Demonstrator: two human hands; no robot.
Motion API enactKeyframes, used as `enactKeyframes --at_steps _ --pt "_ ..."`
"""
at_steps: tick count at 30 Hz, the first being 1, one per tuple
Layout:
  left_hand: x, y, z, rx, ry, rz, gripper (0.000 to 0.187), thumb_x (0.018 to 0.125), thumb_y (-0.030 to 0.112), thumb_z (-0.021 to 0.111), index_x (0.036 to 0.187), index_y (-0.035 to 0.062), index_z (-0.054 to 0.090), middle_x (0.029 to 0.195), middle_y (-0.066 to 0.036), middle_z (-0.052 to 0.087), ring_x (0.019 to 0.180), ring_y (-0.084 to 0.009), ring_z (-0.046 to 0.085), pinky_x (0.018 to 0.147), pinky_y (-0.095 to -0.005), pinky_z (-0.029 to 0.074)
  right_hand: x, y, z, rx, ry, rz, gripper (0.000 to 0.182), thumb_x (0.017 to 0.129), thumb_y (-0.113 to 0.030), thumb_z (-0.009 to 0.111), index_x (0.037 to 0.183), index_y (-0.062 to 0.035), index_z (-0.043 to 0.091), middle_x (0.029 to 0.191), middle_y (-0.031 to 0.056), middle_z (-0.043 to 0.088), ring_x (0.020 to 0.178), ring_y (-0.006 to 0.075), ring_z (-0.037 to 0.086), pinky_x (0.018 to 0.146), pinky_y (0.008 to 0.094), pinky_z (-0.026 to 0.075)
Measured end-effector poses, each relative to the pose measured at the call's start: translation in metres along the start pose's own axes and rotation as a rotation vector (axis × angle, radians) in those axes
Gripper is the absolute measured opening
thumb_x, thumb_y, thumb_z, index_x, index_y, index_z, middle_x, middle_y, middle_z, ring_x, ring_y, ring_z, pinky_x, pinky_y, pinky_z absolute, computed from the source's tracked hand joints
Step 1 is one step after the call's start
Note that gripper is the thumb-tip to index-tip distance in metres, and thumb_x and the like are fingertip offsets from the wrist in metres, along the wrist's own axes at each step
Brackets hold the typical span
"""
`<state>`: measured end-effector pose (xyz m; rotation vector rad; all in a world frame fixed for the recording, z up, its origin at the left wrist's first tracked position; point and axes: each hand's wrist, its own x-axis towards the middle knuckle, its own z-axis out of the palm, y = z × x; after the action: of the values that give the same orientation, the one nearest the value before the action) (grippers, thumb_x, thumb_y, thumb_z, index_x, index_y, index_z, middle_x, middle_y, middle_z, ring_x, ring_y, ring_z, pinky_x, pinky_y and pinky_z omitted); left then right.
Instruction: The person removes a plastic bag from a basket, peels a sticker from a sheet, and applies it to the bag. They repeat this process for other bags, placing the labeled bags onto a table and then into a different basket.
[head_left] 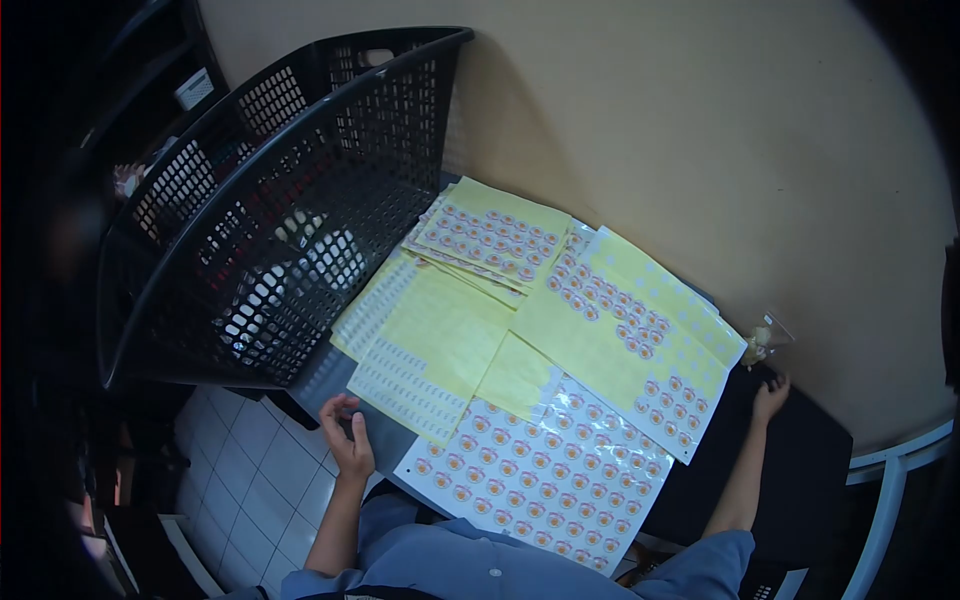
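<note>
My left hand (346, 440) is raised beside the table's near left edge, fingers apart and loosely curled, holding nothing. Closest to it lies a yellow sheet (440, 335) with rows of small pale marks. In front of my body is a glossy white sticker sheet (545, 470) printed with rows of round pink-and-orange stickers. Partly peeled sheets with yellow backing (590, 305) overlap it, and more are stacked behind (490, 235). At the right, my right hand (770, 395) reaches over the dark surface with fingers extended, just short of a small clear plastic bag (760, 345) with pale contents.
A large black perforated plastic basket (290, 130) stands at the left, with items visible through its holes. A beige wall (700, 120) rises behind the table. White floor tiles (260, 460) show at lower left, and a pale metal frame (890, 490) at right.
</note>
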<state>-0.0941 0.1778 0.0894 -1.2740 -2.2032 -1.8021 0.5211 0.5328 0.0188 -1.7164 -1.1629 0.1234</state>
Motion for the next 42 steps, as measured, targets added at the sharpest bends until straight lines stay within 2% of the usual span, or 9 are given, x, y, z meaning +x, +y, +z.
enactKeyframes --at_steps 5,11,19,21,23,24,26,35,42 --pt "-0.006 -0.009 -0.001 -0.171 0.022 0.004 0.03 0.079 0.009 0.045 0.107 -0.0013 0.04 0.094 -0.012 0.048 0.082 -0.0166 0.046 0.071 -0.0272 0.034 -0.008 -0.082 -0.068 -0.099 0.443 -0.2 0.052 0.067 0.005 0.06 0.115 -0.001 0.041 0.106 0.0157 0.048 0.095 0.0242 0.055 0.078 0.0338 0.046" --pt "-0.006 -0.008 -0.018 -0.43 -0.125 0.054 0.027 0.08 0.011 0.045 0.104 -0.0015 0.039 0.087 -0.011 0.05 0.078 -0.0159 0.048 0.068 -0.0264 0.038 0.006 -0.211 -0.109 -0.304 0.55 -0.479 0.031 0.077 -0.024 0.062 0.098 -0.0031 0.054 0.094 0.0085 0.055 0.074 0.0158 0.055 0.063 0.0282 0.045" --pt "0.016 -0.069 -0.103 -0.578 -0.146 -0.046 0.019 0.087 0.015 0.038 0.098 -0.0003 0.038 0.08 -0.011 0.049 0.072 -0.0149 0.048 0.069 -0.0284 0.04 -0.08 -0.531 -0.066 -0.019 0.128 -0.917 0.022 0.081 -0.013 0.055 0.102 -0.0056 0.055 0.095 0.0056 0.054 0.078 0.0119 0.052 0.06 0.0216 0.042" --pt "0.016 -0.121 -0.138 -0.442 -0.152 -0.072 0.025 0.087 0.016 0.039 0.105 -0.0008 0.038 0.086 -0.013 0.05 0.08 -0.0175 0.05 0.075 -0.0309 0.04 -0.13 -0.617 -0.05 -0.023 0.024 -1.166 0.022 0.079 -0.013 0.056 0.1 -0.0053 0.055 0.092 0.0036 0.054 0.078 0.0113 0.05 0.06 0.0215 0.04" --pt "0.024 -0.168 -0.168 0.046 -0.103 0.093 0.029 0.084 0.011 0.042 0.109 -0.0031 0.037 0.087 -0.01 0.05 0.077 -0.0152 0.049 0.072 -0.0246 0.038 -0.175 -0.689 -0.031 -0.096 -0.189 -1.298 0.022 0.077 -0.013 0.057 0.096 -0.0039 0.054 0.088 0.0036 0.053 0.078 0.012 0.05 0.06 0.0224 0.04" --pt "0.028 -0.18 -0.179 -0.256 -0.071 -0.194 0.029 0.085 0.011 0.042 0.11 -0.0017 0.036 0.091 -0.01 0.048 0.081 -0.0155 0.048 0.074 -0.0253 0.038 -0.202 -0.721 -0.02 -0.16 -0.276 -1.355 0.021 0.076 -0.013 0.056 0.095 -0.0036 0.053 0.087 0.0046 0.053 0.077 0.0142 0.05 0.061 0.0244 0.04" --pt "0.07 -0.16 -0.207 -0.333 -0.022 -0.249 0.029 0.085 0.01 0.042 0.111 -0.0011 0.036 0.092 -0.01 0.048 0.082 -0.0156 0.048 0.075 -0.0258 0.038 -0.24 -0.774 0.008 -0.269 -0.414 -1.504 0.021 0.075 -0.013 0.056 0.094 -0.0037 0.051 0.086 0.0068 0.053 0.078 0.0189 0.051 0.065 0.0292 0.042" --pt "0.149 -0.188 -0.274 -0.375 0.048 -0.371 0.032 0.082 0.002 0.045 0.112 0.0004 0.035 0.098 -0.011 0.045 0.086 -0.0152 0.047 0.078 -0.0264 0.04 -0.382 -0.912 0.125 -0.816 -0.645 -1.641 0.031 0.07 -0.015 0.062 0.098 -0.0057 0.053 0.096 0.0099 0.056 0.092 0.0264 0.054 0.078 0.0367 0.045" --pt "0.149 -0.231 -0.286 -0.298 -0.027 -0.463 0.035 0.081 0.007 0.051 0.113 0.0026 0.036 0.099 -0.009 0.049 0.084 -0.014 0.049 0.073 -0.0261 0.04 -0.438 -0.881 0.233 -1.118 -0.978 -1.585 0.042 0.07 -0.028 0.063 0.105 -0.0075 0.052 0.1 0.0125 0.055 0.093 0.0279 0.054 0.077 0.0389 0.045"
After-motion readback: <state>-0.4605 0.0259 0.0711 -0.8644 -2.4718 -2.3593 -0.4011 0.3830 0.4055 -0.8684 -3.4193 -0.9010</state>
